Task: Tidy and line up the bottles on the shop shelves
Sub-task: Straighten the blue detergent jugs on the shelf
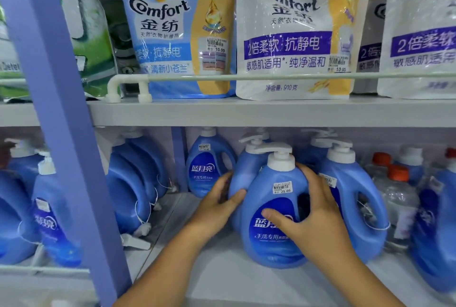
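A blue detergent bottle (274, 240) with a white pump cap and a price sticker stands upright at the front of the lower shelf (222, 279). My right hand (311, 210) grips it, thumb across the label and fingers curled round its handle side. My left hand (217, 203) is curled round the left side of a second blue pump bottle (240, 178) standing just behind it. A smaller blue bottle (207, 168) stands further back on the left. Another large blue bottle (355, 198) stands close on the right.
Several blue jugs (130, 190) lie on their sides at the left, beyond a purple upright post (64, 134). Clear bottles with orange caps (394, 188) stand at the right. Comfort softener pouches (286, 30) fill the upper shelf behind a white rail (246, 77).
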Demonstrator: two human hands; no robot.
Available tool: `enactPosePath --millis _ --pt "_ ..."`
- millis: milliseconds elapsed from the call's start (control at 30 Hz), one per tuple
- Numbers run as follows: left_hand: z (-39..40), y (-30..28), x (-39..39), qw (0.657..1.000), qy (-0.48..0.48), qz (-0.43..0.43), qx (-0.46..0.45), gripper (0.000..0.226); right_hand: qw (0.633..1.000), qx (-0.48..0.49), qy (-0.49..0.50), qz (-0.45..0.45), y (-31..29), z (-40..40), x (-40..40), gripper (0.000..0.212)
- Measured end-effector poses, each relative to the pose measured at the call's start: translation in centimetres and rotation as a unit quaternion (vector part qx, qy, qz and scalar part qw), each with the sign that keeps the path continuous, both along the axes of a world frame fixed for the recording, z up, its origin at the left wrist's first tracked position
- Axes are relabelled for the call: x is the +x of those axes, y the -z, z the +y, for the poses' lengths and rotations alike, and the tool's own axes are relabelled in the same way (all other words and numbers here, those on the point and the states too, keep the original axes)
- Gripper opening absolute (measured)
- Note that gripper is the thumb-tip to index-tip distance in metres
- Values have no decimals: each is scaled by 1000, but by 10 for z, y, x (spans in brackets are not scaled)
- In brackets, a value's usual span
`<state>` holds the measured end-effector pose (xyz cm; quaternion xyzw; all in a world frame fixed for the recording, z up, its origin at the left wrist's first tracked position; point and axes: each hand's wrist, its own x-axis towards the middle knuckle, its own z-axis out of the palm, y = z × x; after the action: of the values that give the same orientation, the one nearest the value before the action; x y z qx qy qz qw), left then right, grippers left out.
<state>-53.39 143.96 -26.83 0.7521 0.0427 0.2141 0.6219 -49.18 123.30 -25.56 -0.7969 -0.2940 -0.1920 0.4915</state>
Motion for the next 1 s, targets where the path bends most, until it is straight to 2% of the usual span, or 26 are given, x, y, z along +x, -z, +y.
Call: enactPosePath --millis 133,267,400,467,533,600,767,900,1000 --pt "3 7 6 998 -47 -40 30 30 1000 3 25 10 10 2 -10 128" --pt "10 5 -2 990 -105 -64 74 41 999 33 29 21 17 5 -14 131" --pt "27 6 -18 984 -157 -78 25 48 999 34 19 15 18 6 -15 127" --pt "36 13 -31 981 -173 -61 69 61 999 32 14 15 18 5 -15 126" --pt "37 19 -43 973 -189 -34 130 84 999 40 -2 15 18 4 -13 125" --pt "44 23 -40 959 -232 -25 160 94 999 42 -15 17 18 5 -11 124" --pt "67 16 -17 959 -248 -7 138 83 999 21 -39 31 16 4 -9 120" --pt "72 15 -11 947 -290 15 135 65 996 -3 -71 54 10 7 -4 117" --pt "71 17 -12 940 -310 17 143 58 995 -8 -78 61 10 15 -5 121"
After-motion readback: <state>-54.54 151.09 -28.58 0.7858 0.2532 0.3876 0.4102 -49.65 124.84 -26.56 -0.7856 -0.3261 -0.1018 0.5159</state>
